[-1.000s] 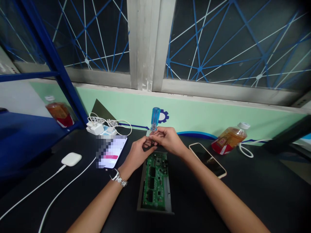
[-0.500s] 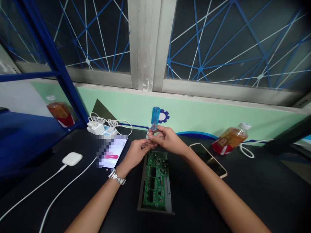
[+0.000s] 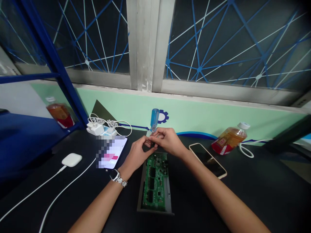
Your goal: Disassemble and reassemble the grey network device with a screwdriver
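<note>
A screwdriver (image 3: 155, 119) with a clear blue handle stands nearly upright, handle up, at the far end of a green circuit board (image 3: 159, 184). The board lies in a long metal tray (image 3: 167, 212). My right hand (image 3: 167, 140) is closed in a pinch on the screwdriver's shaft, just below the handle. Against it, my left hand (image 3: 140, 152) has its thumb and fingers bent together by the lower shaft, and what they pinch is hidden. The screwdriver's tip is also out of sight behind my fingers.
Left lie a lit phone (image 3: 114, 153), a white charging case (image 3: 72, 159) on a cable, and white plugs (image 3: 96, 127) with tangled cords. To the right are a dark-screened phone (image 3: 209, 160) and a tilted drink bottle (image 3: 229, 139). A green wall (image 3: 194, 115) rises behind.
My left hand has turned a little, with its thumb lower and its fingers more spread from it. The screwdriver and my right hand have shifted very slightly down.
</note>
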A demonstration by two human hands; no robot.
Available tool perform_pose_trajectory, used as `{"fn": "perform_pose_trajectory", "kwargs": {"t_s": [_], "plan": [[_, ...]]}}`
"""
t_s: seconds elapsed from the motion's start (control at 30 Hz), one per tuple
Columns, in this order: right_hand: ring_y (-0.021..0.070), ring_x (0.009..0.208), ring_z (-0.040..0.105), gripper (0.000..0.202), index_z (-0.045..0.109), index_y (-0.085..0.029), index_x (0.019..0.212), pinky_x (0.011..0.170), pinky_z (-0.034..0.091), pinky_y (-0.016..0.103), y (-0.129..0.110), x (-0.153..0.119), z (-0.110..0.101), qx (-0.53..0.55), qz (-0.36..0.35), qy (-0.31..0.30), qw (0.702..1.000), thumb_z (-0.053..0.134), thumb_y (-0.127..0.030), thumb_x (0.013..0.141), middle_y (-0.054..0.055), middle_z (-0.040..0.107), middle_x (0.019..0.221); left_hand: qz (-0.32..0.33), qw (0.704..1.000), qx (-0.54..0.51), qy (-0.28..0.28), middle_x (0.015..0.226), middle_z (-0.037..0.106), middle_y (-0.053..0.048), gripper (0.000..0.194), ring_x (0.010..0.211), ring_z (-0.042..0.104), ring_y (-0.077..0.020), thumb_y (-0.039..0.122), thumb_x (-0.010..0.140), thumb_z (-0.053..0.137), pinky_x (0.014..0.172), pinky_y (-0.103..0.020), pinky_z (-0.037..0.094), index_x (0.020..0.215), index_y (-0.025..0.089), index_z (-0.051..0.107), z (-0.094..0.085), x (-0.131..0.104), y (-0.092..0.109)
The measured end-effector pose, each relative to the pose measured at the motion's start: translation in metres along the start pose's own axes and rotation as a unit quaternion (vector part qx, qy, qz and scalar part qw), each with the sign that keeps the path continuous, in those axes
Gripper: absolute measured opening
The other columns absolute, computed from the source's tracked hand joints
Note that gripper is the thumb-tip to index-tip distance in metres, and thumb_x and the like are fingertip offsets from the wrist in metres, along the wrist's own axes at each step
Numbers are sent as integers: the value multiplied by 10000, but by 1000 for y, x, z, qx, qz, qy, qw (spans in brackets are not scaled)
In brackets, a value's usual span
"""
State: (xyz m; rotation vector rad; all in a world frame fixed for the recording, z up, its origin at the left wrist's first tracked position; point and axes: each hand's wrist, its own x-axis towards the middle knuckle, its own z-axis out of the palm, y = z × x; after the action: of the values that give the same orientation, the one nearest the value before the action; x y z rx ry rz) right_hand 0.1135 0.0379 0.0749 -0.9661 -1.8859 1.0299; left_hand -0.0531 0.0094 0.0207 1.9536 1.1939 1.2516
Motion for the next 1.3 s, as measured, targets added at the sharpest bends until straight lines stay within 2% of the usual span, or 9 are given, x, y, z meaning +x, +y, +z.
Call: {"fn": "perform_pose_trajectory", "kwargs": {"t_s": [0.3,0.4,0.5,0.57,0.73,0.83,0.97,1.1,1.3], "plan": [[152,549,624,324,542,-202,715,523,482,265,8,2,11,-83,-23,97,992,726,-463,773,2,637,610,-39,997,-62,2,779,710,-33,149,715,646,-166,293,827,697,692,-262,508,818,148,666,2,1,-4],[152,559,614,322,608,-192,869,533,485,279,5,3,5,-78,-8,60,995,717,-482,782,12,655,658,-53,992,-102,-41,839,741,-53,114,777,680,-184,249,851,660,737,-280,524,854,146,708,-2,3,-6],[149,582,634,317,618,-183,1039,579,521,295,-2,1,-4,2,13,-36,999,648,-438,853,13,670,700,-53,987,-132,-81,899,752,-62,148,877,696,-203,246,887,613,811,-305,529,908,156,728,-6,4,-5],[144,623,646,268,636,-168,1031,610,533,292,-8,0,-11,47,17,-87,995,612,-391,884,24,681,740,-46,984,-141,-99,940,749,-67,176,921,692,-209,264,908,588,853,-321,525,924,159,728,-8,5,-4],[147,699,656,210,689,-151,912,606,502,256,-10,-2,-18,6,4,-81,997,602,-341,889,45,702,767,-32,982,-138,-123,1052,726,-87,234,974,678,-199,261,950,512,925,-340,504,1049,161,698,-8,3,-2],[140,642,643,175,656,-164,827,644,506,271,-7,-1,-15,-14,-29,-45,998,639,-334,863,21,689,696,-2,991,-91,-99,1044,710,-82,210,958,664,-185,260,932,542,909,-323,499,1064,162,673,-4,2,0],[121,586,596,194,597,-178,726,600,471,248,-3,1,-5,-68,-59,31,995,677,-322,828,-2,661,654,14,1000,15,-3,851,683,-31,166,766,621,-160,287,827,689,736,-276,498,926,160,652,3,0,-2],[110,591,557,223,582,-178,713,576,442,231,-2,1,1,-100,-63,78,990,693,-342,815,-14,619,646,-31,999,-25,15,758,694,-17,153,679,633,-151,301,830,690,658,-249,495,852,152,665,7,-1,-7],[126,666,615,180,668,-172,893,596,463,239,-8,1,-8,-75,-53,-20,996,619,-344,875,28,695,817,-72,990,-118,-26,886,763,-61,182,839,713,-216,285,858,653,740,-281,541,947,150,736,2,0,-5]]}}
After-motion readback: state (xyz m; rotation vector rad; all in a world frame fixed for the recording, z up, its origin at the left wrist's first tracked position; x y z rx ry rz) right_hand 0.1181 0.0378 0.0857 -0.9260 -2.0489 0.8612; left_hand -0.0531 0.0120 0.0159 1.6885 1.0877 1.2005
